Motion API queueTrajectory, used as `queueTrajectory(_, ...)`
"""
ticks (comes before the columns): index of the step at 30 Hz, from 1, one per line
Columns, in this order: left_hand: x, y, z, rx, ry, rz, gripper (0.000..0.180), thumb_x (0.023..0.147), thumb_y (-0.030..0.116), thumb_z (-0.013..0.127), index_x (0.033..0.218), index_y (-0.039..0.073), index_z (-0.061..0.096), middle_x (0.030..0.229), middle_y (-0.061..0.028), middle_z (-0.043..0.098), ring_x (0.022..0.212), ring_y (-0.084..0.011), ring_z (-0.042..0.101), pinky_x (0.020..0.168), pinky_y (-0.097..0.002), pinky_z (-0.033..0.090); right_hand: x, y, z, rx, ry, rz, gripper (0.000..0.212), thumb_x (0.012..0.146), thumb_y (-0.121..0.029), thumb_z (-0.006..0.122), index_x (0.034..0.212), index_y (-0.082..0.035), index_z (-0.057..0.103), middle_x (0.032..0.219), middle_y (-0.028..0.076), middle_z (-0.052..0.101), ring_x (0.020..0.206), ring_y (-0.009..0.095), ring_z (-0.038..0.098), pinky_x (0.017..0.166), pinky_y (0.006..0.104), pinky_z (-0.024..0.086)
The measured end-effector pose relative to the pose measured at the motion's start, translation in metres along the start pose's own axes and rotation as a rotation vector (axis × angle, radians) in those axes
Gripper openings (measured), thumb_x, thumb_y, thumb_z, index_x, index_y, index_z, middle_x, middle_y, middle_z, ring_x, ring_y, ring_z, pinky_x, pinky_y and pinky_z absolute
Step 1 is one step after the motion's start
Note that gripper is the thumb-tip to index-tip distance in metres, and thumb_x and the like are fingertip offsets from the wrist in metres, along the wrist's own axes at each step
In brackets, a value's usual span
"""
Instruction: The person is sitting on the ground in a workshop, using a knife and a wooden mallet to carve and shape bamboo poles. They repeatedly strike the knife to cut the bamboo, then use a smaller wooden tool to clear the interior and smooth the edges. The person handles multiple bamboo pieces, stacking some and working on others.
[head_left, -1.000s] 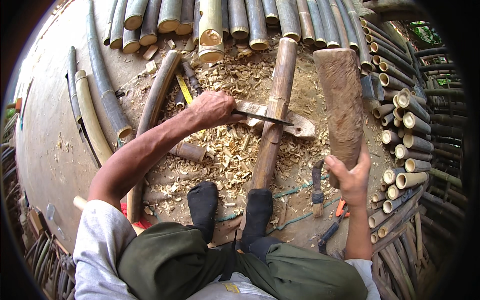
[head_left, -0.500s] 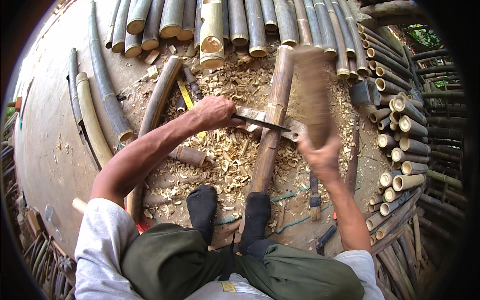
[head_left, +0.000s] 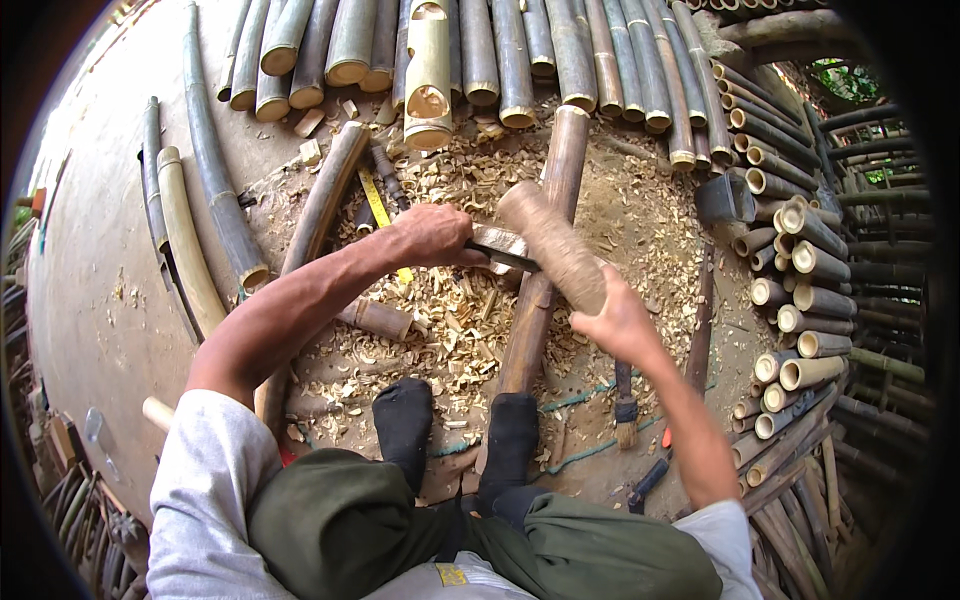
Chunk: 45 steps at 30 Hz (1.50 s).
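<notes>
My left hand (head_left: pixel 435 235) is closed around the handle of a dark-bladed knife (head_left: pixel 512 258). Its blade reaches right to a brown bamboo pole (head_left: pixel 528 335), which runs away from my right foot. Gripped in my right hand (head_left: pixel 622 318) is a thick wooden club (head_left: pixel 555 245), slanted up to the left and slightly blurred. The club hangs over the pole and hides the blade's tip, so I cannot tell whether they touch. Under the blade shows part of a pale wooden block (head_left: pixel 497 238).
Wood shavings (head_left: pixel 465 305) cover the ground. Bamboo poles (head_left: pixel 480 70) lie in a row at the far side, one with cut openings (head_left: pixel 428 65). Cut bamboo (head_left: pixel 815 262) is stacked at right. A brush (head_left: pixel 626 412) and a yellow ruler (head_left: pixel 375 205) lie nearby.
The club has swung from upright at the right down and leftward over the pole and blade. My left hand stays nearly in place with the knife.
</notes>
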<state>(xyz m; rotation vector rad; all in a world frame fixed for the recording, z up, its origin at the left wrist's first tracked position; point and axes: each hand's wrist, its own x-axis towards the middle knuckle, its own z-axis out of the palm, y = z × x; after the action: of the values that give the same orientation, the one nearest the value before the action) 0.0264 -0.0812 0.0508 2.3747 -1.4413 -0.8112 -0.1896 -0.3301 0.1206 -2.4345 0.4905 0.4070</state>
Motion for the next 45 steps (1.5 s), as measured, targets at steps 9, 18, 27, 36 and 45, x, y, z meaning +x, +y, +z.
queueTrajectory(9,-0.015,-0.024,0.013,-0.032,-0.011,-0.028,0.060,0.096,0.061,0.071,0.085,0.002,0.077,0.070,-0.0176,0.071,0.066,-0.0358,0.071,0.064,-0.0487,0.057,0.001,-0.077,-0.091,0.735,0.473,-0.292,0.058,0.089,-0.013,0.079,0.138,0.005,0.054,0.100,0.008,0.070,0.072,0.012,0.068,0.063,0.0236,0.058)
queueTrajectory(18,-0.011,-0.033,0.027,-0.030,0.023,0.015,0.055,0.095,0.061,0.072,0.091,0.007,0.080,0.061,-0.0081,0.065,0.051,-0.0213,0.061,0.048,-0.0403,0.051,0.016,-0.045,-0.052,0.279,-0.203,0.023,0.081,0.076,-0.027,0.086,0.140,0.009,0.052,0.113,0.020,0.072,0.098,0.029,0.073,0.091,0.0405,0.060)
queueTrajectory(27,-0.090,0.034,0.070,0.096,0.409,0.200,0.036,0.084,0.037,0.085,0.103,0.012,0.066,0.094,-0.0091,0.063,0.078,-0.0275,0.069,0.065,-0.0427,0.055,-0.031,-0.007,-0.071,0.942,0.132,0.035,0.059,0.077,-0.016,0.083,0.125,0.006,0.057,0.096,0.010,0.070,0.074,0.017,0.071,0.072,0.0315,0.061)
queueTrajectory(36,-0.082,0.031,0.051,0.011,0.128,-0.138,0.036,0.093,0.041,0.076,0.104,0.008,0.067,0.091,-0.0156,0.071,0.078,-0.0381,0.074,0.065,-0.0519,0.058,-0.025,-0.007,-0.047,0.720,0.016,0.094,0.062,0.081,-0.029,0.087,0.127,0.003,0.059,0.094,0.006,0.069,0.078,0.013,0.069,0.074,0.0314,0.060)
queueTrajectory(45,-0.065,0.025,0.046,0.084,0.012,-0.159,0.022,0.103,0.018,0.055,0.093,0.006,0.070,0.066,-0.0158,0.069,0.058,-0.0319,0.071,0.054,-0.0486,0.056,-0.003,0.021,-0.030,-0.476,0.222,-1.150,0.036,0.089,-0.025,0.079,0.115,-0.005,0.062,0.076,0.008,0.063,0.062,0.020,0.064,0.054,0.0382,0.053)
